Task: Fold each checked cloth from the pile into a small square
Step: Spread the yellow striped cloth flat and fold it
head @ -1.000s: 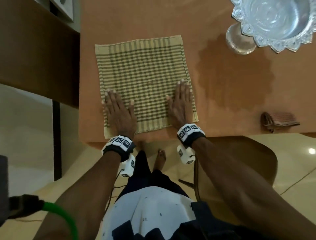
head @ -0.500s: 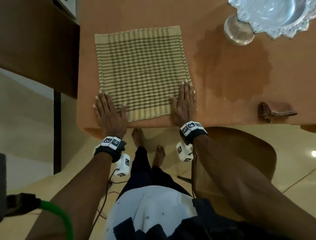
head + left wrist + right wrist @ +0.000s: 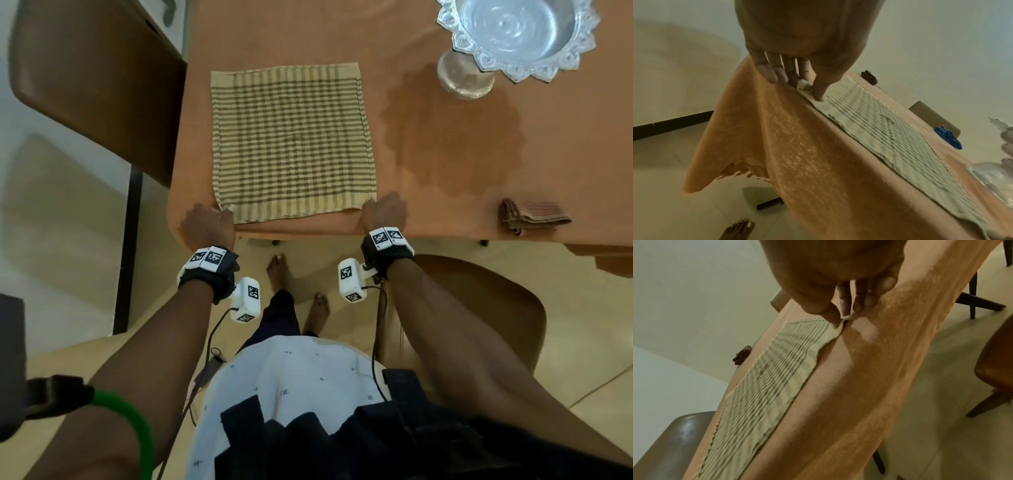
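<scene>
One yellow-and-olive checked cloth lay spread flat and unfolded on the orange-covered desk, its near hem along the desk's front edge. Left hand pinched the near left corner between thumb and fingers; right hand pinched the near right corner, which was lifted slightly off the surface. Well to the right, near the front edge, sat a small folded brown cloth. At the far right stood a scalloped silver pedestal bowl. A brown chair stood at left.
</scene>
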Demonstrator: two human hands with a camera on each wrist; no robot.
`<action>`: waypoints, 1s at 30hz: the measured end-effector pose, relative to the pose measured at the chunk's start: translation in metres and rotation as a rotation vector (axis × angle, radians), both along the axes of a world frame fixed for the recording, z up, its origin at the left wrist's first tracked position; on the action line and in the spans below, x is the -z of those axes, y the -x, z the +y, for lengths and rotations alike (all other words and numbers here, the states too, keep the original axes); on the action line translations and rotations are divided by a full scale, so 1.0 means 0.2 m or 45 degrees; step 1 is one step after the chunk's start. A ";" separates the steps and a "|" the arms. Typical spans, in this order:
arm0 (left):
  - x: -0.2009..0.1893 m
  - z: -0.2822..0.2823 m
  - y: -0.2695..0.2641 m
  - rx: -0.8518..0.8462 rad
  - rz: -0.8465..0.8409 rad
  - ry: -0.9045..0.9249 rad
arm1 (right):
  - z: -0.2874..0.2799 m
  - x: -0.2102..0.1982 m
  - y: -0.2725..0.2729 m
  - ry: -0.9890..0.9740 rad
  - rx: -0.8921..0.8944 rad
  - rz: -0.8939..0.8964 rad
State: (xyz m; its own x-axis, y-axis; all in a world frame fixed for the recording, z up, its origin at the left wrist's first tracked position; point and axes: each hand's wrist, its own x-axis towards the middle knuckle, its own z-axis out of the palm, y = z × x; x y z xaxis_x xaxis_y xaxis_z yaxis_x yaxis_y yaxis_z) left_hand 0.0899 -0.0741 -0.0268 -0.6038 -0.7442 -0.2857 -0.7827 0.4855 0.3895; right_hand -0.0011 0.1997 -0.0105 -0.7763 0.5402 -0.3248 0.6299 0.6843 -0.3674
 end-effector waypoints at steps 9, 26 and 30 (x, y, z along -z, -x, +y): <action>-0.06 0.02 -0.01 -0.052 0.125 -0.121 | 0.09 -0.01 0.02 0.149 -0.148 0.006; -0.03 0.03 -0.07 0.135 0.384 0.058 | 0.11 -0.02 -0.04 0.328 -0.104 0.250; -0.04 0.01 -0.05 0.228 0.270 -0.052 | 0.13 -0.04 -0.08 0.419 -0.114 0.233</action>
